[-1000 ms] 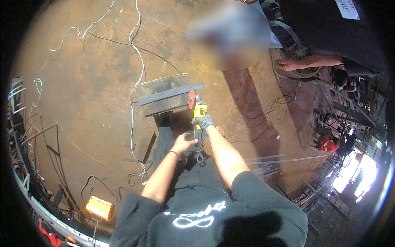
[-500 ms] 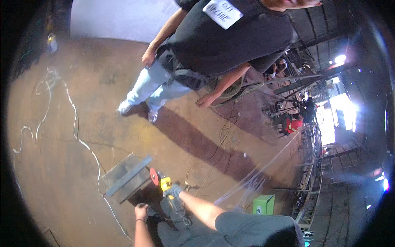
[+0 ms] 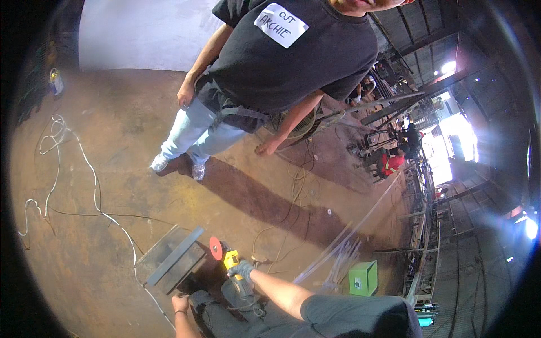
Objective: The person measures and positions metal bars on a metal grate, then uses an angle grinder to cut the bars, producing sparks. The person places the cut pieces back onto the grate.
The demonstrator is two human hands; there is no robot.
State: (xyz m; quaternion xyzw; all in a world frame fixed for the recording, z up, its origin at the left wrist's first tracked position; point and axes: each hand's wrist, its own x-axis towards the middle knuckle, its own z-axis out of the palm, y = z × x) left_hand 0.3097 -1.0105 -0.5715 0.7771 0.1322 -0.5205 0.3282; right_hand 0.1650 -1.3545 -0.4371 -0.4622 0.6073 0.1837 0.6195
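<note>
My right hand (image 3: pixel 242 270), in a grey glove, grips a yellow angle grinder (image 3: pixel 231 259) by its body. The grinder's red disc (image 3: pixel 216 248) points toward the metal bar and stands apart from it. A flat grey metal bar (image 3: pixel 176 256) lies slantwise across a low metal block or stand (image 3: pixel 159 246). Bare and with its fingers curled, my left hand (image 3: pixel 180 303) is at the near corner of that stand. Whether it holds anything there is too small to make out.
A person in a dark shirt (image 3: pixel 293 62) stands ahead, facing me. A white cord (image 3: pixel 121 225) runs along the brown floor on the left, and thin cables (image 3: pixel 298 180) lie beyond the grinder. To the right are a green box (image 3: pixel 363 278) and long thin rods (image 3: pixel 338 253).
My left hand has moved left and down to the stand's near corner. The grinder has stayed in my right hand, still beside the bar. The whole view has shifted slightly.
</note>
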